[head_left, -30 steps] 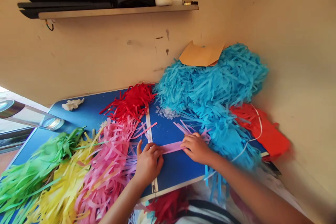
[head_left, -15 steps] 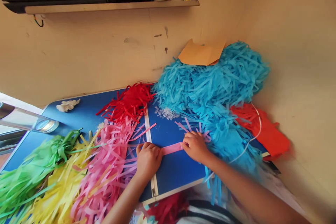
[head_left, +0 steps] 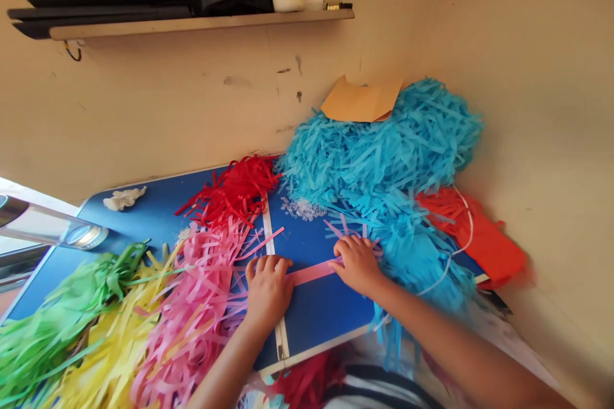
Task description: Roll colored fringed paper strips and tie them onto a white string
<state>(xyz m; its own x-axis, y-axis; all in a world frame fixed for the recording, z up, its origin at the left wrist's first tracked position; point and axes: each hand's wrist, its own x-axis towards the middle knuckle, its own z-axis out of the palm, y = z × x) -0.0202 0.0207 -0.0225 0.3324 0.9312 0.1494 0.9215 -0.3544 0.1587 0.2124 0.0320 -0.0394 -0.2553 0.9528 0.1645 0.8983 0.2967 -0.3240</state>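
Observation:
A pink paper strip [head_left: 314, 273] stretches low over the blue table between my two hands. At its left end is my left hand [head_left: 268, 289], back upward, with bent fingers slightly parted and the thumb side against the strip; what lies under the palm is hidden. My right hand [head_left: 357, 263] is closed on the strip's other end, thumb and fingers pinching it. Cut pink-purple fringe [head_left: 343, 225] fans out beyond the right hand's knuckles. Beside my left hand lies a pile of pink fringed paper [head_left: 206, 281].
Blue fringed paper [head_left: 384, 153] is heaped at the back right, an orange-yellow paper piece [head_left: 362, 101] on top. Red [head_left: 240, 185], yellow [head_left: 115, 339] and green fringes [head_left: 71, 297] lie leftward. A clear bottle [head_left: 62, 229] leans in at the left. Small clear bits [head_left: 303, 208] lie mid-table.
My left hand's fingers have lifted and parted a little on the strip. The right hand stays nearly in place. The whole view has shifted slightly.

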